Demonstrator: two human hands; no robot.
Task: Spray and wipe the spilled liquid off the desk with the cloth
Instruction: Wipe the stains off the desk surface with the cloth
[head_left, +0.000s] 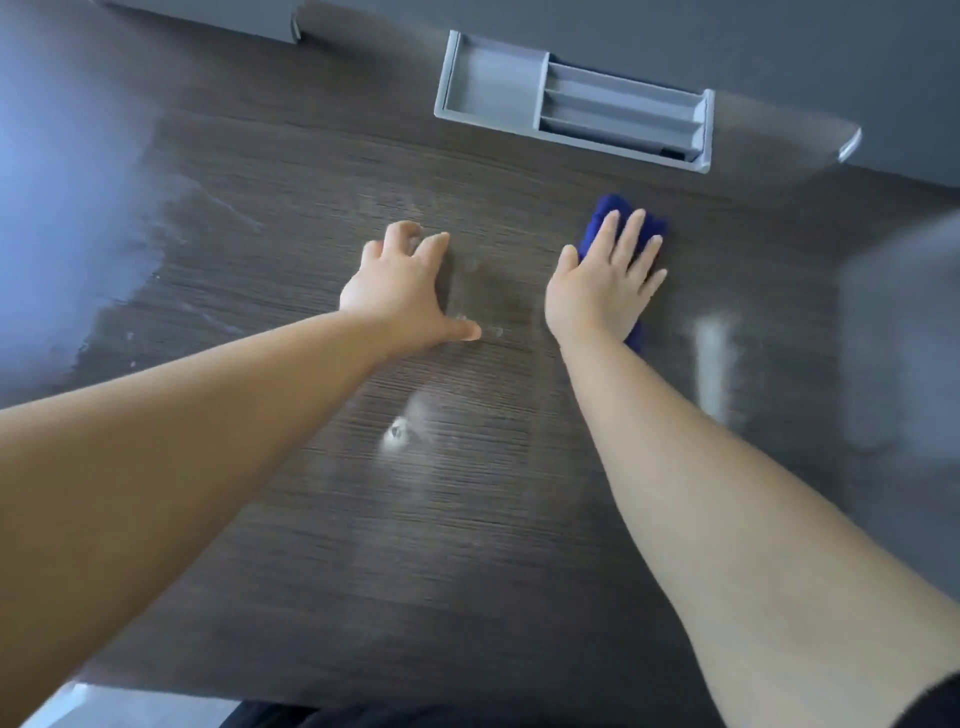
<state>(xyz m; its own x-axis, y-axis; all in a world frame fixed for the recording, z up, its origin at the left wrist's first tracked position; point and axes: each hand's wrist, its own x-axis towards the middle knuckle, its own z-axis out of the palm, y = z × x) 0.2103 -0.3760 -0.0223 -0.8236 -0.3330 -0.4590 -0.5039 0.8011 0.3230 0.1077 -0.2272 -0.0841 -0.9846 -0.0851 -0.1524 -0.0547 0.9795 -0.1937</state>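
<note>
Wiping under way: right hand (602, 280), fingers spread flat, presses blue cloth (631, 218) on desk (467, 545); left hand (402, 288) spread, empty; wet droplets (400, 434) remain.

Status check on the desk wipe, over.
Right hand flat, pressing blue cloth on desk. Left hand resting on desk, empty. Wet patch nearer the person unwiped.

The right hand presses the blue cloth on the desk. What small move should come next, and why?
Probably slide the right hand with the blue cloth to the left, into the wet smear between the hands. The cloth lies flat under straight fingers beside that patch; droplets nearer the person can follow. The left hand rests on the desk.
</note>
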